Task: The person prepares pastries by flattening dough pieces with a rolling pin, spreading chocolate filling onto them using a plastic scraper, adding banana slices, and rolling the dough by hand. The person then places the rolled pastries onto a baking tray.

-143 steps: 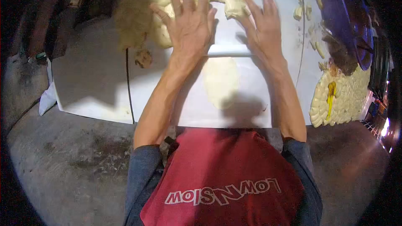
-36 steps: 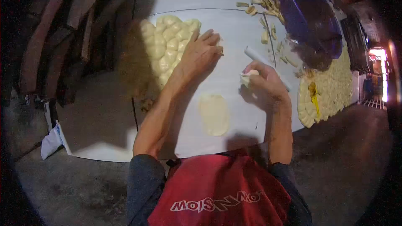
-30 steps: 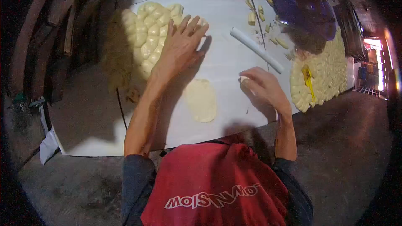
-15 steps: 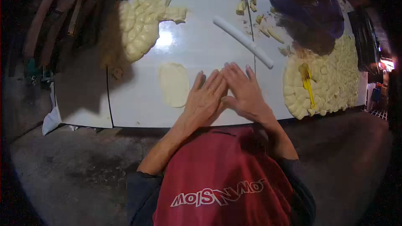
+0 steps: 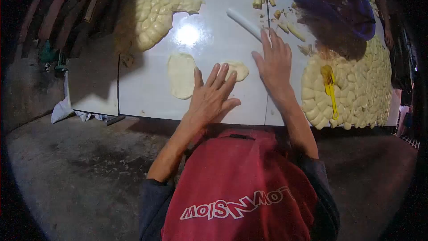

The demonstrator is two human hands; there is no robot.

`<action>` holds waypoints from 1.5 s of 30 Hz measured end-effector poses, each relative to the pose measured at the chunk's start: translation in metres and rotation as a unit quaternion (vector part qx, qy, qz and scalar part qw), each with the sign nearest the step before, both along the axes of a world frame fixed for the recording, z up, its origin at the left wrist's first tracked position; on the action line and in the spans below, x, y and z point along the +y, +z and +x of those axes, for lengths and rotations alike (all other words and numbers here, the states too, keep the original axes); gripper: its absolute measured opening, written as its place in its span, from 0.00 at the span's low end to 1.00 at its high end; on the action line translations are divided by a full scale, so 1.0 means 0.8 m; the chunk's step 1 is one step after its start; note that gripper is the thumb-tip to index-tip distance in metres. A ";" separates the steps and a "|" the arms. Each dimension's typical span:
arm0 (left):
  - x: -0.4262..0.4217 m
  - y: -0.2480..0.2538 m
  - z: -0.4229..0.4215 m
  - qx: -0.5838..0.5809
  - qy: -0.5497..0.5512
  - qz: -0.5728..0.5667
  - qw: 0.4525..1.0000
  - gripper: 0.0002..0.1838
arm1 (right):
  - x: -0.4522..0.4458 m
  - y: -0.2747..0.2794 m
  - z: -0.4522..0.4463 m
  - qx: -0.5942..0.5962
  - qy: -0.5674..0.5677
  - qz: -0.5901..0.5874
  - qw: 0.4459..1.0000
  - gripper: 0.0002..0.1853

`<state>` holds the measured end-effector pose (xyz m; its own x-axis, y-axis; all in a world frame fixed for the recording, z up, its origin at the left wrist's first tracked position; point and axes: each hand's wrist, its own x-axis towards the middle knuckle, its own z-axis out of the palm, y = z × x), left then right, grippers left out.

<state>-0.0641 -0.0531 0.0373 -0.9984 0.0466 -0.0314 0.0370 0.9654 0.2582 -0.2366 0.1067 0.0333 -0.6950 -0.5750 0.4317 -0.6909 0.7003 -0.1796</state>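
Resting L hand (image 5: 212, 100), splayed, gripping nothing, fingertips at small dough pc (image 5: 241, 70) nr dough oval (image 5: 180, 76) on counter (image 5: 147, 89); R hand (image 5: 276, 60) open over rolling pin (image 5: 243, 22), no grip I can see. Poss. prob: round pin rolls away if nudged.

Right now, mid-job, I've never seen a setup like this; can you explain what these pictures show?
There is no machine: a person works bare-handed, and every picture comes from one head-worn camera looking forward and down. On the white table lie a flattened oval of dough, a lumpy dough mass at upper left, and a bigger dough bed at right with a yellow tool on it. The left hand lies spread over the edge of a small dough piece. The right hand lies over the nearer part of a white rod. Neither is visibly closed around anything.
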 end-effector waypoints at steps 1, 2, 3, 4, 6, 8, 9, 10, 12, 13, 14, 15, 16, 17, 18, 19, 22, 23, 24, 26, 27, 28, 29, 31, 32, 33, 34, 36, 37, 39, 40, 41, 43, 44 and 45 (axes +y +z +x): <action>-0.001 0.001 0.000 -0.003 -0.001 0.019 1.000 0.43 | -0.004 -0.010 -0.016 -0.029 -0.006 0.011 0.999 0.29; -0.004 0.005 0.000 -0.007 -0.003 0.037 0.999 0.43 | -0.007 -0.015 -0.032 -0.059 -0.013 0.021 0.998 0.28; -0.008 0.008 0.000 -0.010 -0.004 0.055 0.998 0.43 | -0.007 -0.018 -0.041 -0.088 -0.019 0.031 0.995 0.27; -0.012 0.012 0.000 -0.015 -0.005 0.073 0.997 0.43 | -0.002 -0.020 -0.044 -0.087 -0.001 0.016 0.996 0.26; -0.016 0.019 0.007 0.066 0.050 0.093 0.992 0.44 | 0.007 0.005 -0.032 -0.088 0.035 -0.011 0.995 0.24; -0.020 0.017 0.012 0.142 0.113 0.080 0.980 0.44 | 0.017 0.029 -0.009 -0.121 0.109 -0.013 0.987 0.23; -0.021 0.012 0.013 0.176 0.121 0.070 0.974 0.47 | 0.020 0.038 0.003 -0.150 0.145 -0.004 0.978 0.23; -0.019 0.012 0.009 0.204 0.124 0.047 0.970 0.45 | 0.022 0.042 0.013 -0.178 0.180 0.004 0.967 0.23; -0.012 0.004 -0.004 0.110 0.142 -0.008 0.984 0.42 | 0.018 0.023 0.035 -0.148 0.192 0.077 0.967 0.26; -0.011 -0.006 -0.012 0.101 0.155 0.015 0.983 0.38 | 0.015 0.008 0.044 -0.172 0.164 0.091 0.967 0.28; -0.013 -0.009 -0.023 0.090 0.168 0.038 0.981 0.35 | 0.009 0.006 0.041 -0.155 0.139 0.108 0.972 0.28; -0.017 -0.008 -0.033 0.065 0.174 0.020 0.982 0.34 | 0.001 0.004 0.036 -0.137 0.114 0.125 0.976 0.29; -0.022 -0.005 -0.043 0.038 0.178 0.004 0.983 0.32 | -0.005 0.004 0.030 -0.119 0.089 0.143 0.979 0.30; -0.029 -0.004 -0.056 0.033 0.178 -0.005 0.983 0.32 | -0.015 0.003 0.020 -0.138 0.062 0.136 0.979 0.30; -0.037 -0.005 -0.072 0.031 0.179 -0.015 0.983 0.31 | -0.028 0.000 0.007 -0.118 0.045 0.137 0.982 0.30; -0.047 -0.008 -0.090 0.029 0.179 -0.025 0.983 0.31 | -0.043 -0.004 -0.009 -0.098 0.028 0.139 0.985 0.29; -0.080 -0.018 -0.153 0.120 0.204 -0.034 0.971 0.32 | -0.077 -0.021 -0.058 -0.035 0.000 0.103 0.994 0.28; -0.090 -0.022 -0.169 0.124 0.200 -0.028 0.971 0.32 | -0.086 -0.017 -0.074 0.011 0.000 0.117 0.993 0.30; -0.100 -0.025 -0.182 0.129 0.196 -0.022 0.972 0.32 | -0.088 -0.007 -0.085 -0.030 0.053 0.076 0.995 0.31; -0.109 -0.026 -0.190 0.137 0.177 -0.015 0.974 0.33 | -0.085 0.011 -0.103 -0.109 0.160 -0.008 0.981 0.34; -0.112 -0.028 -0.189 0.140 0.165 -0.016 0.976 0.34 | -0.075 0.019 -0.102 -0.138 0.213 0.004 0.967 0.35; -0.115 -0.028 -0.186 0.140 0.155 -0.017 0.978 0.34 | -0.065 0.026 -0.098 -0.209 0.250 0.046 0.944 0.33; -0.111 -0.025 -0.176 0.131 0.151 0.015 0.980 0.36 | -0.052 0.018 -0.093 -0.218 0.252 0.071 0.940 0.32; -0.104 -0.014 -0.157 0.114 0.127 0.064 0.983 0.37 | -0.028 0.018 -0.082 -0.240 0.243 0.096 0.935 0.30; -0.102 -0.009 -0.149 0.106 0.116 0.088 0.984 0.38 | -0.018 0.031 -0.073 -0.254 0.236 0.097 0.933 0.29; -0.101 0.001 -0.141 0.100 0.089 0.086 0.987 0.39 | -0.010 0.040 -0.062 -0.269 0.230 0.096 0.930 0.28; -0.100 0.011 -0.134 0.093 0.064 0.085 0.990 0.40 | -0.008 0.045 -0.051 -0.250 0.235 0.090 0.935 0.28; -0.085 0.005 -0.122 0.101 0.052 0.010 0.994 0.40 | -0.009 0.053 -0.031 -0.211 0.243 0.079 0.944 0.28; -0.076 -0.003 -0.114 0.090 0.065 0.005 0.994 0.39 | -0.007 0.034 -0.020 -0.172 0.226 0.103 0.953 0.30; -0.061 -0.011 -0.096 0.063 0.094 -0.004 0.994 0.39 | -0.001 0.027 0.000 -0.132 0.180 0.118 0.968 0.31; -0.054 -0.015 -0.085 0.068 0.094 0.006 0.993 0.38 | 0.003 0.021 0.010 -0.114 0.157 0.125 0.973 0.32; -0.044 -0.012 -0.069 0.068 0.094 0.019 0.993 0.37 | 0.012 0.013 0.021 -0.151 0.150 0.120 0.970 0.31; -0.029 -0.013 -0.038 0.060 0.100 0.036 0.993 0.36 | 0.026 0.008 0.048 -0.152 0.143 0.126 0.970 0.32; -0.020 -0.011 -0.023 0.048 0.107 0.044 0.992 0.36 | 0.034 0.007 0.062 -0.150 0.136 0.127 0.971 0.32; -0.011 -0.007 -0.009 0.038 0.111 0.052 0.992 0.36 | 0.041 0.001 0.077 -0.147 0.126 0.131 0.972 0.33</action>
<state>-0.0714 -0.0618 0.0319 -0.9838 -0.1754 0.0375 -0.1503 0.9205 0.3607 -0.1747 0.1394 0.0338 -0.5890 -0.8064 0.0522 -0.7923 0.5636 -0.2338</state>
